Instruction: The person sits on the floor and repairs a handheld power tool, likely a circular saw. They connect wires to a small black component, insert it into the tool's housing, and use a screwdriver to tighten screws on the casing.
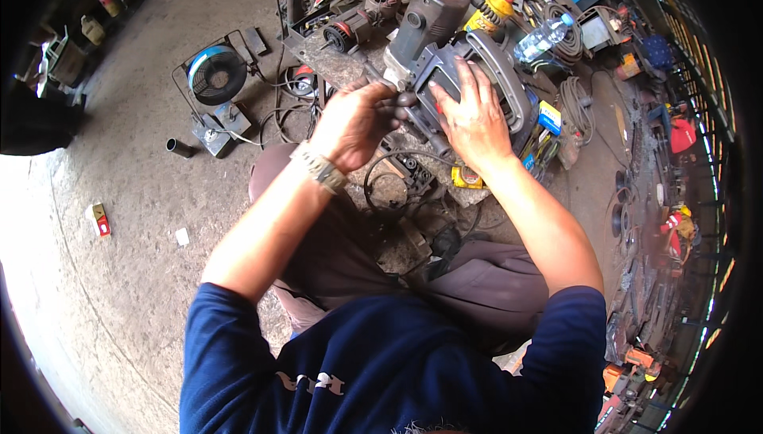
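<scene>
A dark grey power tool (pixel 429 21) with a cylindrical motor housing and a loop handle (pixel 505 76) lies on the cluttered work surface in front of me. My right hand (pixel 475 120) rests flat on its casing, fingers stretched out and thumb apart. Beside the tool's silver metal part (pixel 396 72), my left hand (pixel 358 120) has its fingers curled together. Whatever lies between those fingers is dark, blurred and partly hidden. Below the tool, a dark rounded bar (pixel 433 138) sticks out toward me.
A fan (pixel 216 76) stands on the floor at left, near a short dark tube (pixel 179 148). A yellow bottle (pixel 490 14), a clear plastic bottle (pixel 544 39) and coiled cable (pixel 576 108) crowd the right side. A small angle-grinder-like tool (pixel 342 35) lies at the back left.
</scene>
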`<state>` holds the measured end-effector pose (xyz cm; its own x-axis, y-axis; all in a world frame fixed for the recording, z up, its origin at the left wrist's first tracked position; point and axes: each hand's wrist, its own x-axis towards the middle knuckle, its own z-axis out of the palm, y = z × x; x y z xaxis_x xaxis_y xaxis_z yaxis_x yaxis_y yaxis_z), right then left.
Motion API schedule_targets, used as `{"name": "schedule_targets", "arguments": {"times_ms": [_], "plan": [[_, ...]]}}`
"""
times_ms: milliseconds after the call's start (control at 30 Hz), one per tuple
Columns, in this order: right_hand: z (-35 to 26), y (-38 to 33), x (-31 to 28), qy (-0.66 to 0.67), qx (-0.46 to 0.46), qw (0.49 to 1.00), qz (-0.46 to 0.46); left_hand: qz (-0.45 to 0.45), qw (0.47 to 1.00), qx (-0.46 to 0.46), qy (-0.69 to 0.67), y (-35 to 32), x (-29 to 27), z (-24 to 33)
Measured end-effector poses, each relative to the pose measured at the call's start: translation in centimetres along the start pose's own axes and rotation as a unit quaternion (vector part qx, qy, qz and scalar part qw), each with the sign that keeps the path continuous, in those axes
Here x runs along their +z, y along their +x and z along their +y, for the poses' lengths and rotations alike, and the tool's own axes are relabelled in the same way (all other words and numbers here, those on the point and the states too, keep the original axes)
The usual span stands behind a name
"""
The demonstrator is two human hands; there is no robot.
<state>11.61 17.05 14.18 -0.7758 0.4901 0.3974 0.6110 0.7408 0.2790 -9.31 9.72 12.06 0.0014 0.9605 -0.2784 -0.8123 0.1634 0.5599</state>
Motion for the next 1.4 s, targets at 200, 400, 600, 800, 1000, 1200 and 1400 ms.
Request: {"name": "schedule_targets", "arguments": {"times_ms": [200, 400, 600, 800, 1000, 1200, 1400], "plan": [[-0.2, 0.3, 0.1, -0.015, -0.007, 1.0, 0.006, 0.031, 0.986, -0.015, -0.163, 2.7, 0.1, -5.8], [-0.7, -0.2, 0.0, -0.016, 0.004, 1.0, -0.016, 0.043, 0.992, 0.035, -0.113, 3.6, -0.9, -7.6], [-0.8, -0.2, -0.2, -0.022, 0.012, 0.999, -0.045, 0.047, 0.99, 0.043, -0.126, 3.6, -1.2, -6.5], [-1.0, 0.0, -0.2, 0.0, 0.018, 0.999, -0.047, 0.027, 0.99, 0.065, -0.119, 3.8, -2.0, -6.4], [-1.3, 0.1, -0.7, -0.033, 0.015, 0.997, -0.066, -0.006, 0.989, 0.048, -0.138, 3.9, -1.4, -6.8], [-1.1, 0.1, -0.5, -0.053, 0.018, 0.997, -0.061, 0.012, 0.993, 0.051, -0.108, 3.8, -0.9, -7.0], [-1.5, 1.4, -1.8, -0.061, 0.023, 0.993, -0.096, 0.078, 0.995, 0.062, -0.027, 3.8, -0.8, -7.7]]}}
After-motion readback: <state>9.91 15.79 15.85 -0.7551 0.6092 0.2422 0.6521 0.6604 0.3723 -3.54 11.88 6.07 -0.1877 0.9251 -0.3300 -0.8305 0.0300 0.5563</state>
